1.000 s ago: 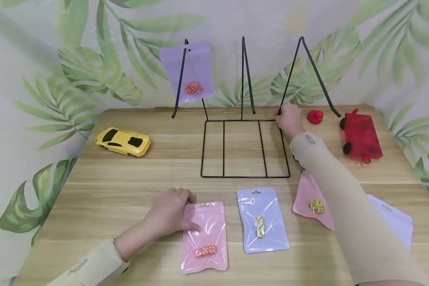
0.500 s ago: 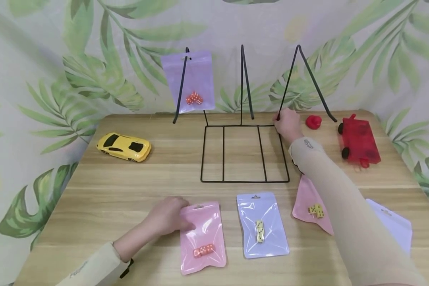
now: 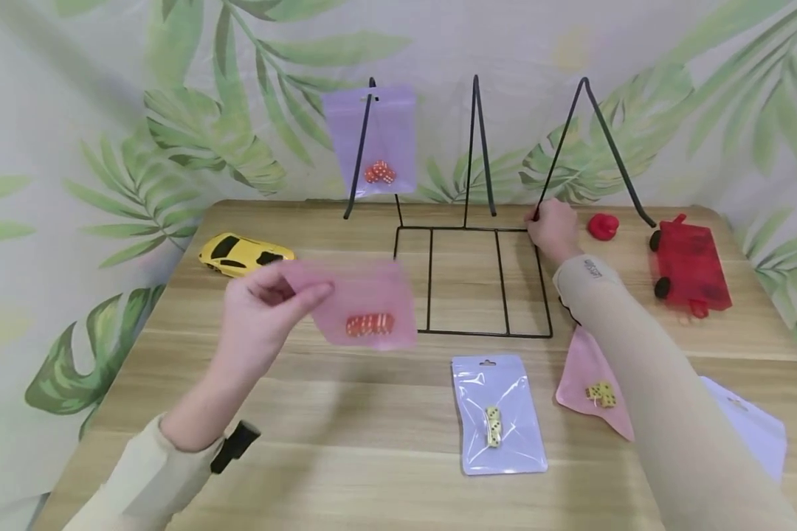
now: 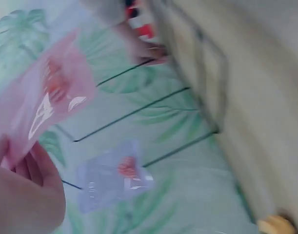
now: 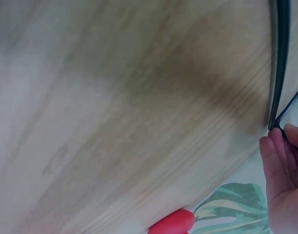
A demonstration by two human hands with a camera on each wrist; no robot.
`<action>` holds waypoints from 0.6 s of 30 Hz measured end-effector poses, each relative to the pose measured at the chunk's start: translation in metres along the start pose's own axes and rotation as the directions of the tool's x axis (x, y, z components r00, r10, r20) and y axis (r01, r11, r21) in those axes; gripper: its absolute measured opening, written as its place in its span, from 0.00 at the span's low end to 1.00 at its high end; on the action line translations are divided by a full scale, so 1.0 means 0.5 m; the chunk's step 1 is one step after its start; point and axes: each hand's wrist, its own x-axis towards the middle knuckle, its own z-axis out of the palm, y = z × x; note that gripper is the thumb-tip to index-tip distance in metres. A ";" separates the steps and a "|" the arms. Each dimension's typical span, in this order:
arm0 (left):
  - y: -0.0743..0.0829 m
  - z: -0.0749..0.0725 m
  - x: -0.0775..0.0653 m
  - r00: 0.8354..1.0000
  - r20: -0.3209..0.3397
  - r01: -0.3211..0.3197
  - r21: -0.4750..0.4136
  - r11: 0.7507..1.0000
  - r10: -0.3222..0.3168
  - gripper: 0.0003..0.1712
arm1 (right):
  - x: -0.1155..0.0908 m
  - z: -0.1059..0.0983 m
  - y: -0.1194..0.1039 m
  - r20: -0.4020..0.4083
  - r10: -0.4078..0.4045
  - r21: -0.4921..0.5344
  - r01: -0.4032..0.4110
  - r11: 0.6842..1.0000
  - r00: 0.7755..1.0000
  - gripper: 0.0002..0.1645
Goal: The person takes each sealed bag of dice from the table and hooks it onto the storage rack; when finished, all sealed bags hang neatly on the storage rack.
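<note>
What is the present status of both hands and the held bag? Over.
Left hand holding pink bag of red dice in air. Right hand gripping black rack. Possible obstacle: purple bag, hanging on leftmost hook.

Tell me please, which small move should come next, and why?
Perhaps the left hand should lift the pink bag it pinches toward the bare middle hook: the purple bag occupies the left hook, and the right hand grips the rack.

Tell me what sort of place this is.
Probably an indoor tabletop arranged as a small staged set: a leaf-print backdrop behind a wood-grain table, with a black wire rack standing on it.
</note>
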 end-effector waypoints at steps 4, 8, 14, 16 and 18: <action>0.025 0.024 0.038 0.996 -0.088 0.013 -0.148 0.989 -0.026 0.15 | -0.003 -0.004 -0.001 -0.004 -0.012 0.007 0.012 1.000 1.000 0.13; 0.023 0.039 0.062 0.993 -0.100 0.040 -0.169 0.985 -0.057 0.14 | -0.007 -0.002 0.003 0.002 -0.008 0.009 0.008 1.000 1.000 0.13; 0.012 0.042 0.069 0.991 -0.119 0.034 -0.160 0.986 -0.053 0.13 | -0.009 -0.001 0.003 0.019 0.021 0.010 -0.021 1.000 1.000 0.13; 0.009 0.040 0.068 0.991 -0.120 0.031 -0.166 0.986 -0.051 0.15 | -0.009 -0.003 0.002 0.018 0.027 0.012 -0.027 1.000 0.999 0.13; 0.006 0.038 0.070 0.991 -0.128 0.027 -0.169 0.985 -0.049 0.15 | -0.010 -0.006 0.001 0.013 0.028 0.016 -0.029 0.999 1.000 0.12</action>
